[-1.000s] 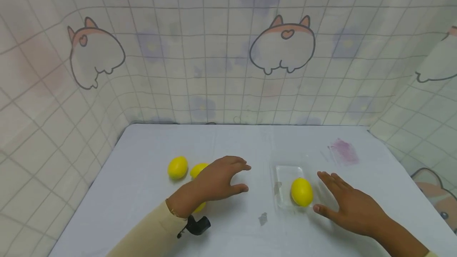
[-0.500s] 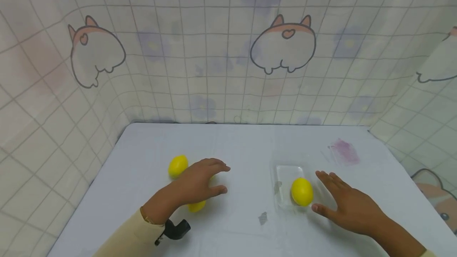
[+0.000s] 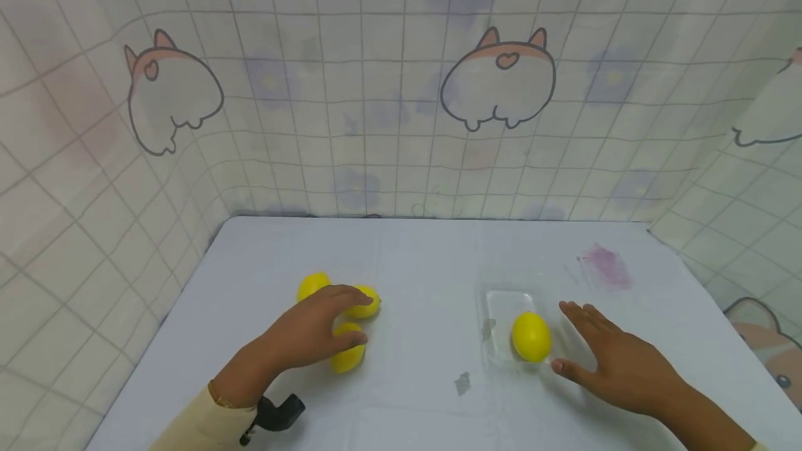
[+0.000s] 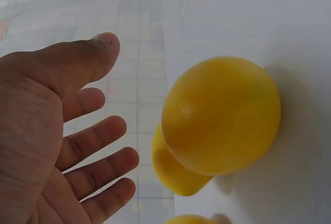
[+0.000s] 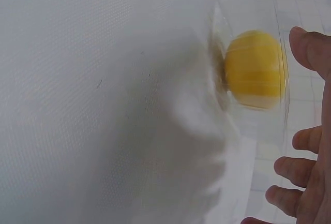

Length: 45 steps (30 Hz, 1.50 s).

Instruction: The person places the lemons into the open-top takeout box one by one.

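My left hand (image 3: pixel 307 329) hovers over three yellow lemons at the left of the table, fingers loosely spread and holding nothing. The nearest lemon (image 3: pixel 347 360) lies under its thumb, another lemon (image 3: pixel 366 303) shows by the fingertips, and the third lemon (image 3: pixel 312 285) is partly hidden behind the hand. In the left wrist view a lemon (image 4: pixel 222 115) sits large beside the open palm. A clear plastic container (image 3: pixel 495 360) on the right holds one lemon (image 3: pixel 531 337). Just right of that container my right hand (image 3: pixel 617 367) is held with fingers extended, gripping nothing.
The white table (image 3: pixel 426 256) is backed by a tiled-pattern curtain (image 3: pixel 388 89) with cartoon animals. A pink stain (image 3: pixel 604 266) marks the table behind the right hand, and a small grey patch (image 3: pixel 462 383) lies in front of the container.
The left hand has moved left and slightly nearer, from between the lemons and the container to over the lemons. The right hand and the lemon in the container have stayed in place.
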{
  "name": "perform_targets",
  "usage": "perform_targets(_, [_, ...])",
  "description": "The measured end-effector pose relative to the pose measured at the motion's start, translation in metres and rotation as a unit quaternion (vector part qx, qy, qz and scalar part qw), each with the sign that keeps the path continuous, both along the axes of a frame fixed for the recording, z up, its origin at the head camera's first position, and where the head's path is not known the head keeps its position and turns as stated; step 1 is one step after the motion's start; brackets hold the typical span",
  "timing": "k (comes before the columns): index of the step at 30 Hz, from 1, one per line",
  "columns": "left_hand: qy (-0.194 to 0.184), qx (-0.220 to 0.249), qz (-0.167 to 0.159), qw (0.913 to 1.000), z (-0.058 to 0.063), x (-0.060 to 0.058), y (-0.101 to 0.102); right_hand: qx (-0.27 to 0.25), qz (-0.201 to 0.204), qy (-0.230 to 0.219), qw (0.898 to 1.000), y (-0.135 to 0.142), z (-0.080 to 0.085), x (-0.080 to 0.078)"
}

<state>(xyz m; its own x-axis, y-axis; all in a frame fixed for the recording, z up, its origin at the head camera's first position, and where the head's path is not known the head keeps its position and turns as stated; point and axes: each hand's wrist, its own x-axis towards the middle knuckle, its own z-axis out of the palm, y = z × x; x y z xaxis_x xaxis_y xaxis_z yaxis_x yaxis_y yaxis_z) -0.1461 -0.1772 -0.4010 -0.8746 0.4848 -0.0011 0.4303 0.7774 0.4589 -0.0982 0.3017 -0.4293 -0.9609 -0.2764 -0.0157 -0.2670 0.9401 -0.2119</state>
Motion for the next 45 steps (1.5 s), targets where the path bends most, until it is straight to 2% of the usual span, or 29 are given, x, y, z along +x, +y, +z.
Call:
perform_targets(12, [-0.039, -0.005, 0.024, 0.9989, -0.006, 0.004, -0.016, -0.002, 0.002, 0.004, 1.000, 0.003, 0.000, 0.001])
perform_targets(20, [-0.080, -0.002, 0.032, 0.9963, -0.012, 0.009, -0.023, -0.005, 0.001, 0.001, 1.000, 0.002, 0.000, 0.003])
perform_targets(29, [-0.080, 0.002, 0.021, 0.9966, -0.025, 0.010, -0.030, -0.004, 0.001, 0.003, 1.000, 0.003, 0.000, 0.003])
perform_targets(35, [-0.087, 0.011, 0.017, 0.9960, -0.029, 0.009, -0.031, -0.001, 0.000, 0.002, 1.000, 0.002, -0.001, 0.002])
perform_targets(41, [-0.079, 0.014, -0.004, 0.9968, -0.033, 0.010, -0.034, 0.002, -0.001, -0.003, 1.000, 0.002, -0.003, 0.001])
perform_targets(45, [-0.072, 0.008, -0.006, 0.9974, -0.034, 0.011, -0.034, 0.002, -0.001, -0.004, 1.000, 0.001, -0.003, 0.001])
